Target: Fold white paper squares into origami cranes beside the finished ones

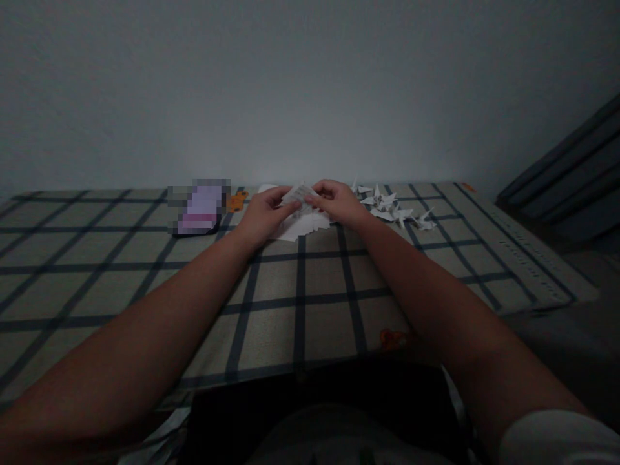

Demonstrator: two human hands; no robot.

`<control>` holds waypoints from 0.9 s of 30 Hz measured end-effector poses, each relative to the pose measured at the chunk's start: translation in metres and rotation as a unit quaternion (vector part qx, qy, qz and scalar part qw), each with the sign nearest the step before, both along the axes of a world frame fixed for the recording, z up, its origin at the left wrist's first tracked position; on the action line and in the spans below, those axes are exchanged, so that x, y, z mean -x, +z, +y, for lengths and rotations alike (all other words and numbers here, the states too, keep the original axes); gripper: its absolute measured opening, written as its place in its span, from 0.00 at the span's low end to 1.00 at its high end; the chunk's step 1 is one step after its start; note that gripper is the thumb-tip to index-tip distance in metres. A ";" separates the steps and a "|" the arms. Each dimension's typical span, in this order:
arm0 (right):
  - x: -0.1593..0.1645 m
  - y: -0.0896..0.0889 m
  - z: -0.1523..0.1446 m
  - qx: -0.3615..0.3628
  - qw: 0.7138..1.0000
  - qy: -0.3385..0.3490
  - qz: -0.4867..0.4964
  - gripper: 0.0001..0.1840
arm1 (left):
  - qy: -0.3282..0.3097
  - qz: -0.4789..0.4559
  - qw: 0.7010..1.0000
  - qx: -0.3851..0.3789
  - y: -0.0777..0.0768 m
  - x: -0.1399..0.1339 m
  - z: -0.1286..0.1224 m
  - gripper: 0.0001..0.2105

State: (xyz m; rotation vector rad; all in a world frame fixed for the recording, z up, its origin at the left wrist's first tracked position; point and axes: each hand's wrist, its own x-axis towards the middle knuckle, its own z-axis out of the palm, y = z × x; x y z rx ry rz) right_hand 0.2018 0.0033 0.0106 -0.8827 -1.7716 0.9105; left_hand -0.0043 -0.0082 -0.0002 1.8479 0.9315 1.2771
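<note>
My left hand (264, 213) and my right hand (339, 199) meet over the far middle of a checked cloth (300, 303). Both pinch one small piece of white printed paper (301, 194), held just above the surface. Under the hands lies a stack of white paper sheets (303, 226). To the right of my right hand sits a cluster of several small folded white paper figures (392, 208).
A blurred purple and dark object (198, 210) lies left of my left hand, with a small orange shape (237, 201) beside it. A pale wall stands behind the cloth. Dark slanted panels (571, 174) rise at the right. The cloth's edge drops off at the right.
</note>
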 end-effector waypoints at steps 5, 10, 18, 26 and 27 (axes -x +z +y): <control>-0.001 -0.002 0.002 -0.013 1.000 -0.005 -0.017 0.17 | 0.000 -0.003 1.000 0.017 0.001 -0.001 -0.002 0.22; -0.001 -0.001 0.000 -0.021 0.999 -0.006 -0.026 0.16 | 0.018 0.019 1.000 -0.001 0.003 0.000 -0.004 0.22; 0.001 0.001 0.000 -0.047 0.999 -0.009 -0.009 0.15 | 0.044 0.040 0.997 -0.049 -0.003 0.002 0.002 0.18; 0.000 -0.006 0.008 -0.058 0.998 -0.024 -0.008 0.14 | 0.023 -0.109 0.994 0.002 -0.007 -0.003 0.012 0.38; 0.001 -0.006 0.008 -0.050 0.998 -0.023 0.000 0.14 | 0.013 -0.117 0.993 0.011 -0.006 -0.004 0.012 0.36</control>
